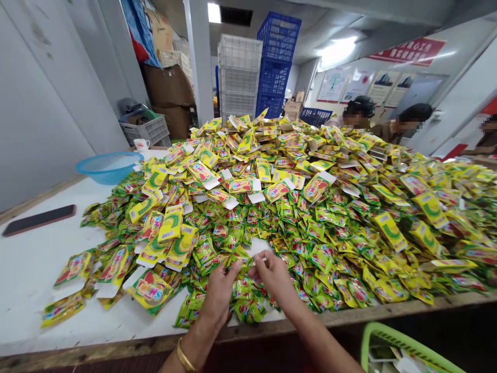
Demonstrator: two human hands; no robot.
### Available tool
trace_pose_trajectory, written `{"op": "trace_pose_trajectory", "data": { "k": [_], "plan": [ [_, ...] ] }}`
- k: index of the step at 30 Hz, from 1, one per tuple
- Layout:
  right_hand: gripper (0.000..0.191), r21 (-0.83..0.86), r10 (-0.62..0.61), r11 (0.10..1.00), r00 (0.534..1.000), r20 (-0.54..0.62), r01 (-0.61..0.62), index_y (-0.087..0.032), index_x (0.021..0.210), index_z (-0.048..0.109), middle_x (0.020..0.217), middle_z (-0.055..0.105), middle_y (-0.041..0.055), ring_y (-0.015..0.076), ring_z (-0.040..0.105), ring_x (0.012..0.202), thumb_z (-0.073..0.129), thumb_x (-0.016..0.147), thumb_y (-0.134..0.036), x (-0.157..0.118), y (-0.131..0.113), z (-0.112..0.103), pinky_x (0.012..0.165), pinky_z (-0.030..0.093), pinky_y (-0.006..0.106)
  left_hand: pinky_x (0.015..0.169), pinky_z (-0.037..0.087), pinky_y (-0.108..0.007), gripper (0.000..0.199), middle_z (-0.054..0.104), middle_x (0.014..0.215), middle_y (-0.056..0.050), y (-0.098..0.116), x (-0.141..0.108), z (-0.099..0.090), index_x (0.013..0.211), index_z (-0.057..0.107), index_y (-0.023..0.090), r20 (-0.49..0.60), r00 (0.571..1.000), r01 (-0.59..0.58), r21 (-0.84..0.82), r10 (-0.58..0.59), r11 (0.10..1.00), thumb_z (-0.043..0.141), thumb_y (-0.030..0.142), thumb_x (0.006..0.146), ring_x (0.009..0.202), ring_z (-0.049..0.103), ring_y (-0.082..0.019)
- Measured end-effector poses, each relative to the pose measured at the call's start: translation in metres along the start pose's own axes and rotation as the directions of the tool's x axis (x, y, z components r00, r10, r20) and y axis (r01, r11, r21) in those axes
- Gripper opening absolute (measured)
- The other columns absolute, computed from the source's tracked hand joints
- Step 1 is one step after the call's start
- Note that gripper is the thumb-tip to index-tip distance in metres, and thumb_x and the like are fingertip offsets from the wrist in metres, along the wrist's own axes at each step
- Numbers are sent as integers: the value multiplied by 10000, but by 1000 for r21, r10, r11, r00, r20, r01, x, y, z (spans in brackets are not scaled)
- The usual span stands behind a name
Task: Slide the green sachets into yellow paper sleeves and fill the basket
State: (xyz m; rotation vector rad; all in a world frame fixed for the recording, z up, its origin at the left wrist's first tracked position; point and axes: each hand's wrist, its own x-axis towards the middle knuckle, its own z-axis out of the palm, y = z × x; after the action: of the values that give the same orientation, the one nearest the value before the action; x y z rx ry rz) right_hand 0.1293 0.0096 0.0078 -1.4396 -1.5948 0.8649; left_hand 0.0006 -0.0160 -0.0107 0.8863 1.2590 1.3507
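Observation:
Both my hands are close together over the front middle of a large heap of packets. My left hand, with a gold bangle at its wrist, is closed with its thumb against a small green packet. The fingers of my right hand are pinched together beside that packet; something small and pale shows at their tips, too small to name. Small green packets lie under and around both hands. Yellow cardboard boxes, several with open white flaps, lie to the left and on top of the heap.
A phone and a blue basin are on the white table at left, with a cup behind. A green basket stands below the front edge at right. Stacked crates and people are beyond the heap.

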Motion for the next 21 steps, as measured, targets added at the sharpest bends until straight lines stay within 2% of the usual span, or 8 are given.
{"op": "trace_pose_trajectory", "data": {
  "k": [2, 4, 6, 8, 11, 13, 17, 21],
  "plan": [
    [334, -149, -76, 987, 994, -80, 63, -187, 821, 546, 737, 648, 53, 167, 610, 622, 379, 848, -475, 28, -10, -18, 616, 497, 313, 711, 521, -338, 485, 706, 868, -85, -1, 2, -15, 939, 653, 133, -34, 999, -19, 106, 23, 994, 626, 542, 680, 791, 643, -234],
    [289, -251, -127, 965, 975, -180, 79, -180, 1025, 559, 1033, 633, 113, 206, 622, 827, 424, 837, -353, 62, -22, -38, 767, 481, 370, 668, 529, -354, 473, 712, 862, -87, -6, -2, -28, 940, 662, 152, -87, 994, -38, 277, 64, 960, 611, 544, 681, 734, 650, -242],
    [422, -425, -181, 902, 957, -226, 70, -189, 1229, 491, 1304, 480, 160, 247, 597, 958, 416, 815, -220, 95, -34, -56, 808, 460, 402, 684, 532, -381, 423, 718, 830, -87, -15, -9, -37, 907, 676, 175, -139, 980, -70, 429, 143, 901, 604, 526, 682, 719, 658, -258],
    [589, -640, -229, 766, 956, -183, 60, -222, 1358, 387, 1438, 319, 169, 262, 601, 965, 397, 778, -120, 124, -42, -66, 764, 468, 395, 745, 530, -409, 359, 724, 834, -93, -26, -17, -42, 864, 684, 194, -169, 954, -128, 519, 249, 845, 600, 494, 684, 771, 669, -279],
    [748, -881, -249, 456, 968, 11, 128, -284, 1428, 266, 1480, 258, 149, 241, 623, 907, 404, 733, -44, 155, -46, -70, 678, 482, 346, 829, 520, -410, 285, 728, 895, -100, -39, -23, -43, 839, 690, 215, -168, 907, -232, 564, 385, 792, 602, 446, 699, 870, 671, -284],
    [733, -920, -236, 347, 966, 102, 182, -306, 1399, 318, 1468, 298, 126, 232, 623, 900, 421, 726, -32, 167, -45, -71, 656, 482, 325, 844, 521, -398, 260, 728, 897, -98, -43, -24, -42, 843, 691, 222, -152, 884, -286, 572, 442, 769, 598, 428, 715, 880, 673, -276],
    [517, -935, -253, 298, 960, 118, 193, -228, 1264, 469, 1409, 379, 142, 223, 618, 898, 401, 778, -66, 166, -47, -77, 651, 469, 308, 834, 526, -385, 231, 725, 877, -93, -43, -24, -41, 850, 692, 224, -124, 872, -329, 569, 474, 754, 604, 399, 728, 856, 678, -266],
    [359, -940, -300, 282, 948, 101, 190, -143, 1158, 494, 1204, 534, 164, 234, 587, 946, 312, 852, -100, 125, -50, -88, 687, 442, 302, 833, 519, -369, 204, 721, 872, -86, -38, -25, -40, 835, 694, 223, -163, 888, -289, 531, 431, 797, 636, 365, 702, 856, 674, -258]
  ]
}}
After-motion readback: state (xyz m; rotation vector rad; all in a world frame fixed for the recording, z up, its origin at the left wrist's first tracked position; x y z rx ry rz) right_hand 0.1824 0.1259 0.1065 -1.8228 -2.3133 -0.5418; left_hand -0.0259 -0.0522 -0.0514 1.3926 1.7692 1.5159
